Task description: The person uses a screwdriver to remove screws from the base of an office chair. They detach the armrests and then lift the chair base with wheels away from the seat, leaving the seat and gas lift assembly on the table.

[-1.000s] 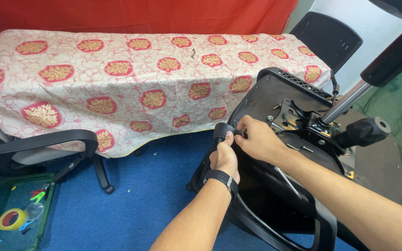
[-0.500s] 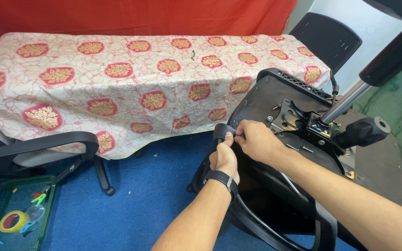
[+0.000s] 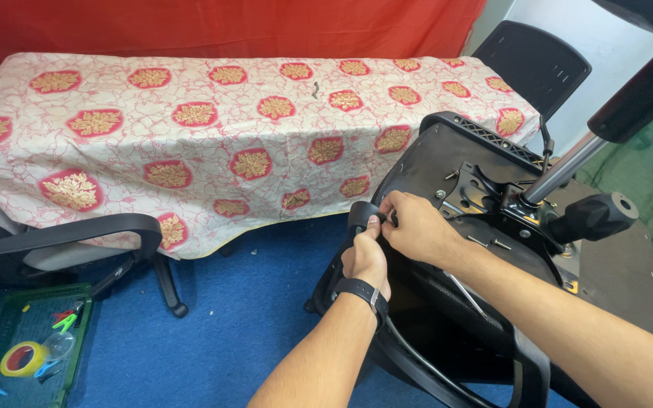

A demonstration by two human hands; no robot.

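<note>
Right hand (image 3: 416, 227): fingers are curling tighter over the top of the armrest (image 3: 362, 214), knuckles closing toward the left thumb.
View: is drifting slightly, the scene sitting a little lower.

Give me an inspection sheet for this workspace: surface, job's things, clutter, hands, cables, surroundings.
Surface: blue carpet floor.
Job's things: overturned black office chair, underside up; armrest at its near edge.
Clutter: green tray holding yellow tape roll and small clips.
Hands: left hand grips the armrest; right hand pinches at the armrest's top.
Cables: nothing seen.
Surroundings: table under patterned cloth, red curtain, second chair at left.
</note>
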